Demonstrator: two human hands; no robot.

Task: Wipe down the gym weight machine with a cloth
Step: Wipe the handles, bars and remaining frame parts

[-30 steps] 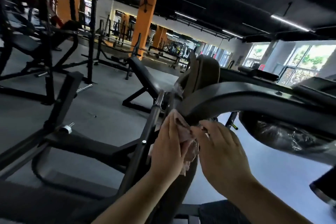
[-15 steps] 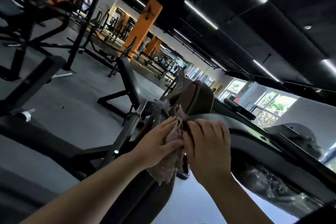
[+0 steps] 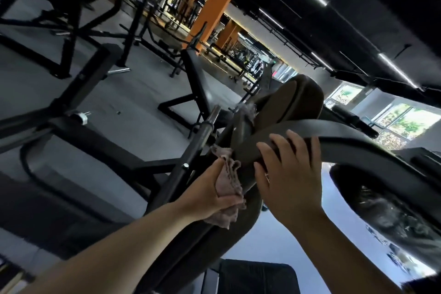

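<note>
Two hands worked at the machine (image 3: 346, 133), its dark curved arm sweeping across in front of us, heavy and rigid by our judgement, so it would not shift under rubbing. Beside it ran a black bar (image 3: 191, 150) with a steel sleeve, close enough, we judged, to crowd the wiping on that side. Farther off, a bench (image 3: 198, 79) stood on the grey floor (image 3: 119, 107). Our right hand (image 3: 288, 181) lay on the arm, fingers curled over its top edge. Our left hand (image 3: 212, 194) pinched the cloth (image 3: 229, 188) against the arm's lower end, just beside the right. Soft and limp, the cloth looked easiest to take bunched in the palm.
</note>
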